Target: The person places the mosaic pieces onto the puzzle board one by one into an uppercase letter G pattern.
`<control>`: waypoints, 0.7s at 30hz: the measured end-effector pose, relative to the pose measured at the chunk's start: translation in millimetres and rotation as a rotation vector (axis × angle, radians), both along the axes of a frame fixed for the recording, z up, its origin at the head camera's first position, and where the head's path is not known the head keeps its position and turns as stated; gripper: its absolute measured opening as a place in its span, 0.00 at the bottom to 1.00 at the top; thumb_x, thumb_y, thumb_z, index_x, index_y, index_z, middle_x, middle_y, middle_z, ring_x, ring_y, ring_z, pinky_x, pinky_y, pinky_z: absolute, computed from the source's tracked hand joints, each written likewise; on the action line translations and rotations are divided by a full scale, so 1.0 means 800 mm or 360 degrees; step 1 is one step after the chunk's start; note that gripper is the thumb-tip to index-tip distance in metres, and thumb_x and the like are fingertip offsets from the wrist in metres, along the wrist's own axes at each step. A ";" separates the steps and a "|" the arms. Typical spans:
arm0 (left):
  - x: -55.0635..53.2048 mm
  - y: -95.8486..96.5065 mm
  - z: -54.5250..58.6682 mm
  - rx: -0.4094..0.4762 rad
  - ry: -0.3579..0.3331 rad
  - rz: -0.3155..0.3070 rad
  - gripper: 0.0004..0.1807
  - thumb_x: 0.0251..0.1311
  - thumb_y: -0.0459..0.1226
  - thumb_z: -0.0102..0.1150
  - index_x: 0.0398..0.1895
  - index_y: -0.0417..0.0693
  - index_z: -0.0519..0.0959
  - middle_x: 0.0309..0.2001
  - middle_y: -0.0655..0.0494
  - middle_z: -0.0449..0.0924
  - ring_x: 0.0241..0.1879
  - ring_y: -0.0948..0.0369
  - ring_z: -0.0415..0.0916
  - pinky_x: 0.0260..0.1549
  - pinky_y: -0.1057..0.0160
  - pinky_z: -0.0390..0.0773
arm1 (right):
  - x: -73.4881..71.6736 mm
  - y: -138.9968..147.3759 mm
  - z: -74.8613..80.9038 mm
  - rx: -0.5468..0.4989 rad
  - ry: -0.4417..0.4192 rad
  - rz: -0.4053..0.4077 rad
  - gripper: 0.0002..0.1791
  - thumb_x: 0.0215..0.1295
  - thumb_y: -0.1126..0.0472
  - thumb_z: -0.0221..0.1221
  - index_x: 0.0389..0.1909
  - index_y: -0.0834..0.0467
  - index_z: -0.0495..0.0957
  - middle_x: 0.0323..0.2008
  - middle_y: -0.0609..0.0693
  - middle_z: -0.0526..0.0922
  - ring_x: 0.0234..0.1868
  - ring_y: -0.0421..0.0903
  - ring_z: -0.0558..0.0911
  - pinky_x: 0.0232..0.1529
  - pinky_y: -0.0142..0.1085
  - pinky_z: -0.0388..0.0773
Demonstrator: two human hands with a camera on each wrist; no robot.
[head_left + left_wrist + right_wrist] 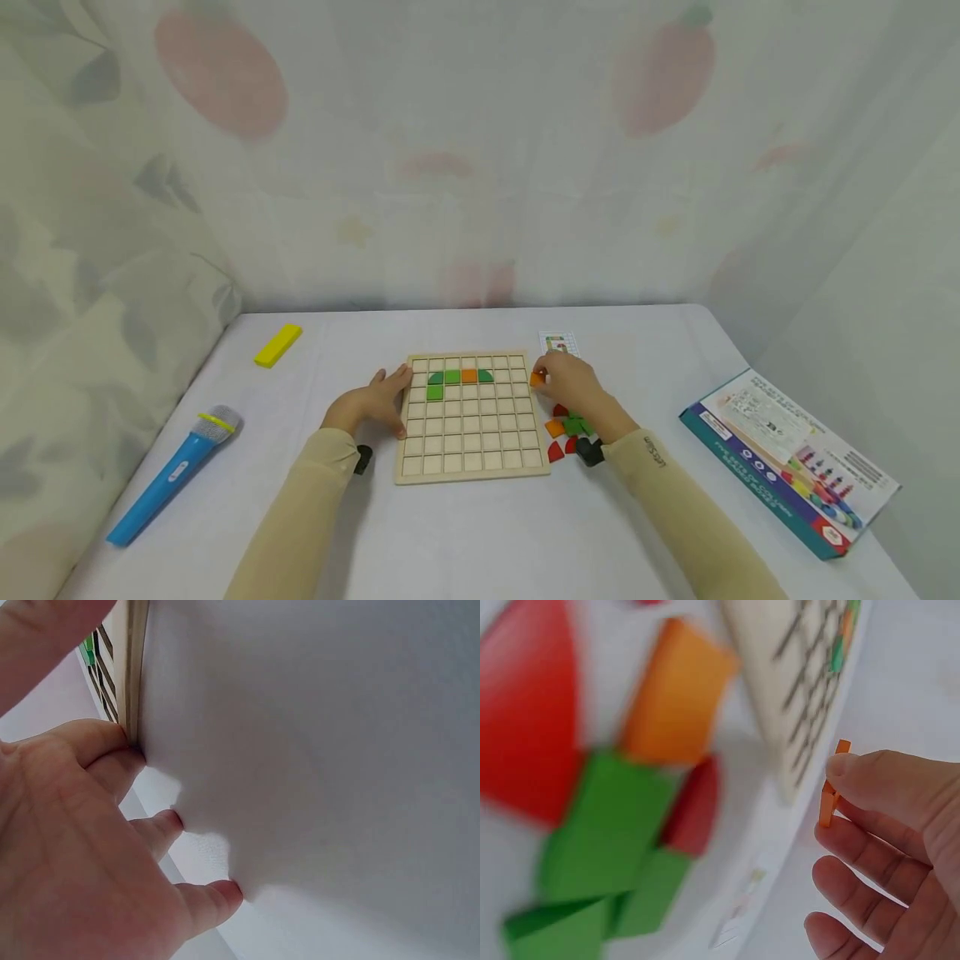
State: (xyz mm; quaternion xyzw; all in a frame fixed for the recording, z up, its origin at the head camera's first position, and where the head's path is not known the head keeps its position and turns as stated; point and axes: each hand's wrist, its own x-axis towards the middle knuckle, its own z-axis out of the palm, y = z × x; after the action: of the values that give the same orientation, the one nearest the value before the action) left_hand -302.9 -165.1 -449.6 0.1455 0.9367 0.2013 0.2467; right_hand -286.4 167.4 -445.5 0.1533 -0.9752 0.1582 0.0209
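A wooden grid board (pixel 472 425) lies on the table. Near its top, a row holds a green square tile (pixel 452 377) and an orange square tile (pixel 468 376) between two dark green rounded tiles (pixel 485 376); another green square tile (pixel 435 392) sits below the row's left end. My left hand (pixel 371 406) rests spread against the board's left edge, with fingertips (pixel 133 746) at its corner. Just off the upper right edge, my right hand (pixel 576 385) pinches small orange tiles (pixel 827 808), two by the look, between thumb and fingers.
Loose red tiles (pixel 555 452), green tiles (pixel 573 425) and an orange tile (pixel 676 694) lie right of the board. A printed pattern card (pixel 559 340) is behind my right hand. A box (pixel 787 458) stands far right; a blue microphone (pixel 172 475) and yellow block (pixel 278 345) lie left.
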 end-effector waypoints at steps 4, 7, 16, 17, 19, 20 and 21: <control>0.001 0.001 0.002 0.0001 -0.0007 0.0003 0.63 0.33 0.36 0.74 0.73 0.45 0.42 0.73 0.48 0.34 0.69 0.40 0.25 0.60 0.32 0.38 | -0.003 -0.026 0.014 0.0005 0.0044 0.0071 0.13 0.52 0.59 0.66 0.40 0.58 0.81 0.33 0.46 0.78 0.31 0.41 0.75 0.32 0.33 0.76; 0.000 0.001 0.001 0.0011 -0.0016 0.0011 0.64 0.32 0.36 0.75 0.73 0.45 0.42 0.73 0.47 0.34 0.69 0.39 0.25 0.60 0.32 0.37 | -0.005 -0.054 0.019 0.0046 0.0056 0.0147 0.13 0.53 0.58 0.65 0.41 0.57 0.81 0.33 0.46 0.78 0.33 0.41 0.76 0.33 0.32 0.76; -0.001 0.000 -0.002 0.0042 -0.0020 0.0048 0.64 0.31 0.36 0.75 0.73 0.46 0.43 0.73 0.49 0.34 0.69 0.40 0.25 0.60 0.32 0.37 | -0.007 -0.138 0.020 0.0166 0.0098 0.0397 0.13 0.55 0.55 0.64 0.41 0.53 0.82 0.35 0.44 0.78 0.33 0.40 0.76 0.32 0.31 0.76; -0.001 0.000 -0.002 0.0050 -0.0021 0.0048 0.64 0.31 0.36 0.75 0.73 0.46 0.43 0.73 0.48 0.34 0.69 0.40 0.25 0.60 0.32 0.36 | -0.007 -0.145 0.020 0.0180 0.0095 0.0413 0.12 0.55 0.54 0.64 0.40 0.53 0.82 0.34 0.44 0.77 0.32 0.39 0.75 0.31 0.30 0.75; -0.001 0.000 -0.002 0.0055 -0.0024 0.0043 0.63 0.32 0.36 0.75 0.73 0.46 0.43 0.73 0.49 0.34 0.69 0.40 0.25 0.60 0.32 0.37 | -0.007 -0.158 0.017 0.0218 0.0087 0.0443 0.11 0.56 0.54 0.64 0.39 0.52 0.82 0.32 0.42 0.76 0.29 0.38 0.73 0.28 0.28 0.73; -0.001 0.000 -0.002 0.0059 -0.0026 0.0041 0.63 0.32 0.36 0.75 0.73 0.46 0.44 0.73 0.50 0.34 0.69 0.40 0.25 0.60 0.32 0.36 | -0.008 -0.163 0.015 0.0247 0.0072 0.0451 0.09 0.56 0.54 0.64 0.37 0.52 0.82 0.31 0.42 0.75 0.29 0.38 0.73 0.26 0.28 0.72; -0.001 0.000 -0.002 0.0065 -0.0027 0.0038 0.63 0.32 0.36 0.74 0.73 0.46 0.44 0.73 0.50 0.34 0.69 0.40 0.25 0.60 0.32 0.37 | -0.008 -0.168 0.014 0.0275 0.0050 0.0448 0.08 0.56 0.54 0.64 0.36 0.51 0.82 0.30 0.41 0.74 0.28 0.38 0.72 0.25 0.28 0.70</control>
State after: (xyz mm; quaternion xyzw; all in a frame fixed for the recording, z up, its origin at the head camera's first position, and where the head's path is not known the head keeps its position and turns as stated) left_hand -303.9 -165.3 -450.8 0.1376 0.9320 0.2246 0.2492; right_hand -292.4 32.6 -434.3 0.2921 -0.9536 0.0727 0.0005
